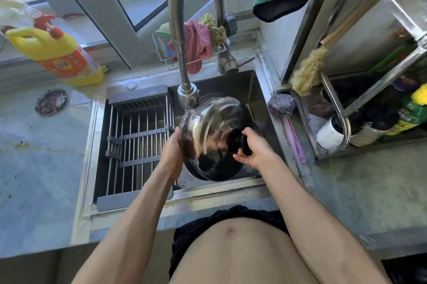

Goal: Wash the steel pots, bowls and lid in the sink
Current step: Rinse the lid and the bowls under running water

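Both forearms reach from the bare torso to the steel lid (212, 135), held tilted over the sink (242, 85) so water from the faucet head (188, 96) runs across its dome. Right hand (254, 152) has its grip clamped on the black knob (238, 140); left hand (173, 145) curls around the rim, steadying it. Beside them, the drying rack (138, 135) spans the sink's left half, holding nothing. A steel scourer (282, 104) sits on the right-hand worktop.

A: Is there any writing that you can read here?

B: Almost none. The yellow bottle (61, 52) has an orange label with some characters, but they are too blurred. The green bottle (410, 114) on the rack (379, 80) also carries white print, and I cannot make it out.
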Available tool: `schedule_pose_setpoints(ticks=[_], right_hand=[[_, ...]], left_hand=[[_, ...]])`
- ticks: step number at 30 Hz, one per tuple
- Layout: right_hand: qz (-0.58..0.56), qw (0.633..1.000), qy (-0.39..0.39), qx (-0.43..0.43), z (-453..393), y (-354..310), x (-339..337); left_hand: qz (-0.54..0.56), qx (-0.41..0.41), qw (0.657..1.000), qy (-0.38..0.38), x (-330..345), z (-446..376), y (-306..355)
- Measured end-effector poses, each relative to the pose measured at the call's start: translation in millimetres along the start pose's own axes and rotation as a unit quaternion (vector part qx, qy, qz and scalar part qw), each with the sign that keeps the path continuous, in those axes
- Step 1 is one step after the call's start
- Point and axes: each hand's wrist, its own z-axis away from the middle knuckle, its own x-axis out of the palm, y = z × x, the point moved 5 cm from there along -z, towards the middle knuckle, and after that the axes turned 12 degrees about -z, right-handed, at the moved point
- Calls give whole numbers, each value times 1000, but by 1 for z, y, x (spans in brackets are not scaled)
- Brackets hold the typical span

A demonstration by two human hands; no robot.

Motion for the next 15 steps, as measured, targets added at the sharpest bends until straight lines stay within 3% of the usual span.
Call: schedule_pose_setpoints(ticks=[6, 9, 11, 15], right_hand=[[164, 974, -5, -159, 2, -13, 5], [388, 878, 11, -281, 7, -21, 11], [448, 827, -1, -339, 12, -24, 16], [376, 849, -10, -371, 14, -32, 16]], left_hand=[[-90, 7, 996, 22, -1, -15, 33], [-122, 10, 992, 32, 0, -24, 45], [-137, 10, 990, 43, 3, -26, 54], [-81, 14, 995, 51, 1, -31, 53]])
